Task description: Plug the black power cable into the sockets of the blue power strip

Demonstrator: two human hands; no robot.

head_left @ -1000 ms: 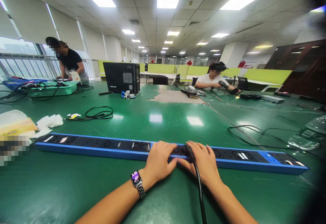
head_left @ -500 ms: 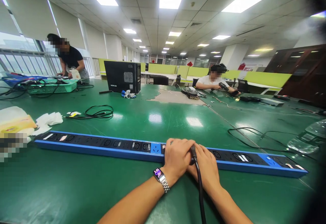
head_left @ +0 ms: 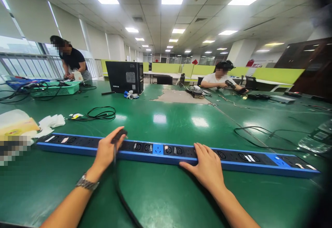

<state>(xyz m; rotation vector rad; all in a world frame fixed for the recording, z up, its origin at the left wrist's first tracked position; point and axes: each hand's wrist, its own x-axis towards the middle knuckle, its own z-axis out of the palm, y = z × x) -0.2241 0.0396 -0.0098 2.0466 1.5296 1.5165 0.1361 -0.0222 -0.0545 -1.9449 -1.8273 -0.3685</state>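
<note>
Presently, the left hand (head_left: 105, 153) has its fingers pinched on a black moulded plug (head_left: 122, 134), its thick black cord (head_left: 119, 192) running toward 6 o'clock. Plug: strip's 9 o'clock side. The right hand (head_left: 209, 167) grips the long blue-and-black power strip (head_left: 155, 158) across its width. Strip lies from 9 to 3 o'clock on the glossy green desk (head_left: 64, 193). From strip's middle: coiled thin black cable (head_left: 101, 119) at 10 o'clock, black computer tower (head_left: 123, 77) at 11, clear plastic bottle (head_left: 317, 138) at 3.

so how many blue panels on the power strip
2: one blue panel near the middle of the power strip, another near its right end; the left hand or right hand may hide more.
</note>
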